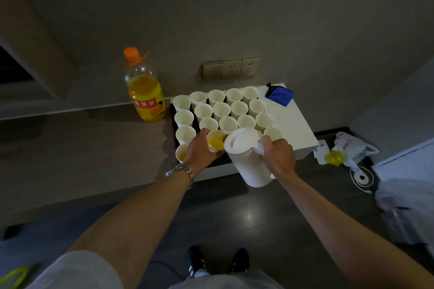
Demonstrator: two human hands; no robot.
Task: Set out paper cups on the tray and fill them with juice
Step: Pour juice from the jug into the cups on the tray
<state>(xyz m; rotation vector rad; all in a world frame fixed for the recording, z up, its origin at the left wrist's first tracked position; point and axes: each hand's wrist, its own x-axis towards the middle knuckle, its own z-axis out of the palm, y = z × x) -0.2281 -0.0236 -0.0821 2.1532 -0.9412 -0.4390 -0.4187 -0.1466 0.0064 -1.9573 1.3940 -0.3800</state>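
Note:
Several white paper cups (222, 110) stand in rows on a dark tray (173, 122) on a white cabinet top. My left hand (199, 150) grips a cup (216, 139) holding orange juice in the front row. Just left of it, another front cup (182, 153) has juice in it too. My right hand (278, 155) holds the handle of a white lidded pitcher (246, 157), tilted with its spout over the gripped cup. The other cups look empty.
An orange juice bottle (145, 94), partly full, stands on the grey counter left of the tray. A blue pouch (279, 94) lies on the white cabinet top (296, 124). Wall sockets (232, 68) are behind. Plastic bags (352, 148) and a white cable lie on the floor at right.

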